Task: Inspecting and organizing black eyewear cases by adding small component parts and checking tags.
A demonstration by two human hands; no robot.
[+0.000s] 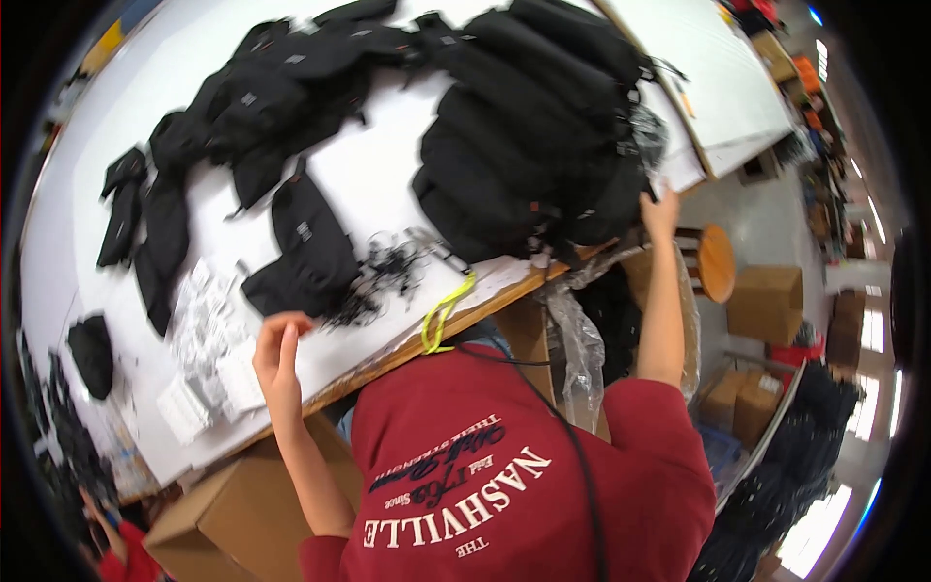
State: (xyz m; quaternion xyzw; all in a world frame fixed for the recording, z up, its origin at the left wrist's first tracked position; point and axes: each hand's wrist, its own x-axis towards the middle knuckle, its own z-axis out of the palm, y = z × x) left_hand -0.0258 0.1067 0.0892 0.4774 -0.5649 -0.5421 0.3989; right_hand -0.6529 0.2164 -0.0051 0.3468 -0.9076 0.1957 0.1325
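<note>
My left hand [280, 351] is over the near side of the white table, fingers slightly bent and apart, with nothing seen in them. Just beyond its fingertips lies a black fabric bag [308, 233] with a small light label. Beside that bag is a tangle of thin black cords [383, 276]. My right hand [661, 213] reaches to the right end of a large stack of black bags [533, 126]. Its thumb and fingers close on the edge of a black bag [648, 186] there; the stack partly hides the grip.
More black pouches [281, 92] lie across the far left of the table [388, 145]. White paper tags [208, 330] are heaped left of my left hand. A yellow-green cord [441, 315] hangs over the front edge. Cardboard boxes [247, 509] and a round wooden stool [716, 262] stand around.
</note>
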